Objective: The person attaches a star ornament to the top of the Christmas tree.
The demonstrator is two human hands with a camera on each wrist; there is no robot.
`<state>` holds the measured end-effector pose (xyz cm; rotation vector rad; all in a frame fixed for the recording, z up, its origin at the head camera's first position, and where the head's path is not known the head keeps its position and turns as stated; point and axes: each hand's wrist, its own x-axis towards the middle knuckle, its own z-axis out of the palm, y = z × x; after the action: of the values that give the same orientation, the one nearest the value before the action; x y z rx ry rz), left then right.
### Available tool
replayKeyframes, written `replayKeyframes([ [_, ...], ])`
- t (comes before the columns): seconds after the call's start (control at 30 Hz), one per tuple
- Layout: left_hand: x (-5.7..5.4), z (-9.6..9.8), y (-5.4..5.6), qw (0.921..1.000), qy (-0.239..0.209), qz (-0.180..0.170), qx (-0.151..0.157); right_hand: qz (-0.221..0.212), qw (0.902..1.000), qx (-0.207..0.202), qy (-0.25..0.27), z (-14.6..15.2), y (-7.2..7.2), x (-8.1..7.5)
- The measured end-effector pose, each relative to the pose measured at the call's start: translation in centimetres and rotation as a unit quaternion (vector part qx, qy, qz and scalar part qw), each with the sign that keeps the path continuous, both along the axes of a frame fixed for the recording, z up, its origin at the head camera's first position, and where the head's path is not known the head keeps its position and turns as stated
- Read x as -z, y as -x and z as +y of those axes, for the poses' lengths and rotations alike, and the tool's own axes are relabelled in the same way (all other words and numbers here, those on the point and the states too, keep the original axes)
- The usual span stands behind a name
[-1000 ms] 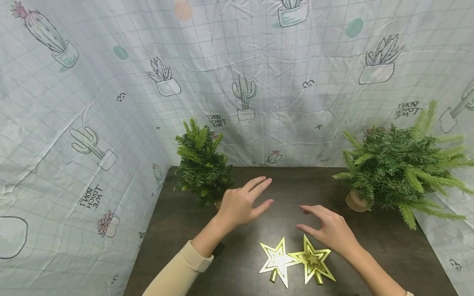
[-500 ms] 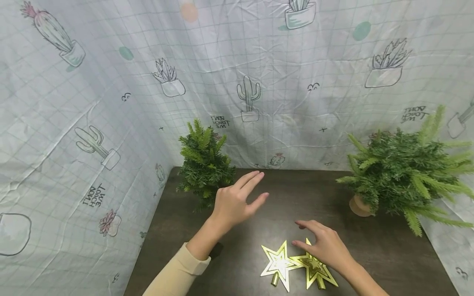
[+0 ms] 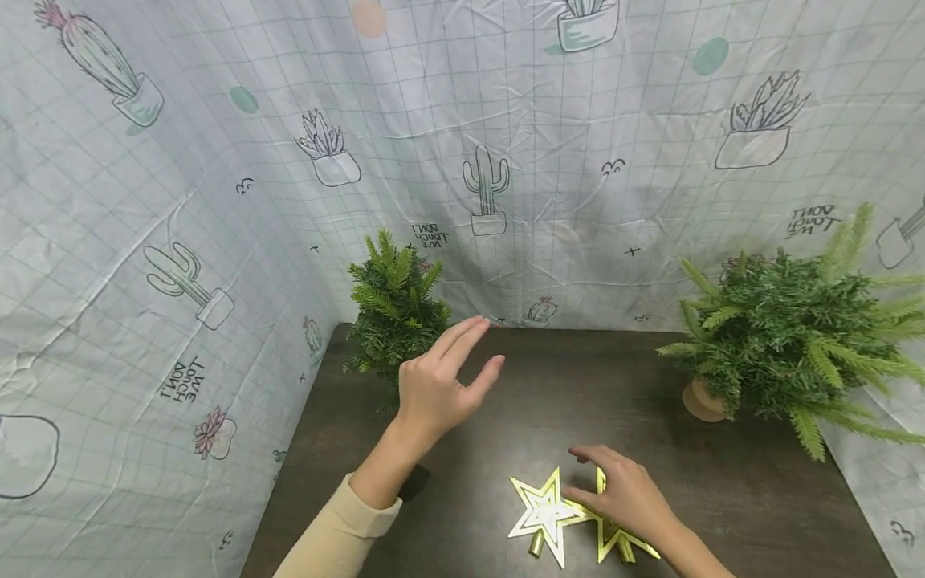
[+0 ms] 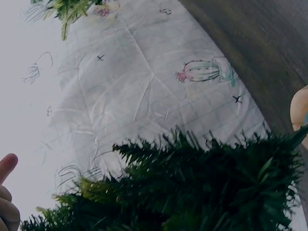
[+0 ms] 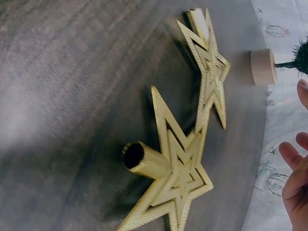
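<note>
Two gold star tree toppers lie side by side on the dark wooden table [image 3: 462,514]. The left star topper [image 3: 547,514] shows whole, its short hollow tube pointing toward the front edge. My right hand [image 3: 627,491] hovers over the right star topper [image 3: 610,542], fingers extended, and hides part of it in the head view. In the right wrist view, the tube of the nearer star topper [image 5: 180,175] stands out beside my fingers [image 5: 293,159]. My left hand [image 3: 437,389] is raised with straight fingers, overlapping a small artificial pine tree [image 3: 393,313] in the head view. Both hands are empty.
A wider artificial pine tree [image 3: 788,329] on a round wooden base [image 3: 702,401] stands at the right. A white cactus-print curtain [image 3: 549,201] borders the table at the back and on both sides. A small dark object [image 3: 415,483] lies under my left wrist.
My left hand has moved left and upward, toward the small tree. The right hand has come down and leftward over the right star topper. Both toppers have stayed in place.
</note>
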<state>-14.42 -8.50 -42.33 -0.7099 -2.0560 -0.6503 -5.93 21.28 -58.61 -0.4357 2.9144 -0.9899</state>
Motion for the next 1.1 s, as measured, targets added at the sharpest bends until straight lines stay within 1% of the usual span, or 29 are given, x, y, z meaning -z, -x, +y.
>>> replayKeyframes([
  [0.07,-0.3,-0.2,0.0,0.9999,-0.009,0.004,-0.003,-0.024,0.9997,0.001,0.001,-0.1,-0.1,0.2],
  [0.17,-0.7,-0.6,0.0,0.9997,-0.023,0.008,-0.007,-0.036,0.9993,0.001,-0.001,-0.2,-0.4,0.5],
  [0.23,-1.0,-0.8,0.0,0.9994,-0.033,0.010,-0.010,-0.033,0.9994,0.000,-0.004,-0.4,-0.5,0.8],
  [0.33,-1.3,-1.2,-0.1,0.9989,-0.044,0.010,-0.015,-0.017,0.9998,0.000,-0.010,-0.5,-0.7,1.2],
  [0.4,-1.5,-1.4,-0.1,0.9984,-0.051,0.013,-0.020,-0.016,0.9997,0.004,-0.018,-0.6,-0.8,1.5],
  [0.63,-2.3,-2.3,-0.1,0.9965,-0.073,0.024,-0.033,-0.041,0.9986,0.014,-0.030,-0.8,-1.2,2.4],
  [0.83,-2.8,-3.5,0.0,0.9944,-0.086,0.023,-0.055,-0.039,0.9978,0.019,-0.050,-0.8,-1.4,3.3],
  [1.1,-3.1,-5.1,0.1,0.9906,-0.103,0.029,-0.086,-0.060,0.9960,0.015,-0.065,-0.7,-1.5,4.0],
])
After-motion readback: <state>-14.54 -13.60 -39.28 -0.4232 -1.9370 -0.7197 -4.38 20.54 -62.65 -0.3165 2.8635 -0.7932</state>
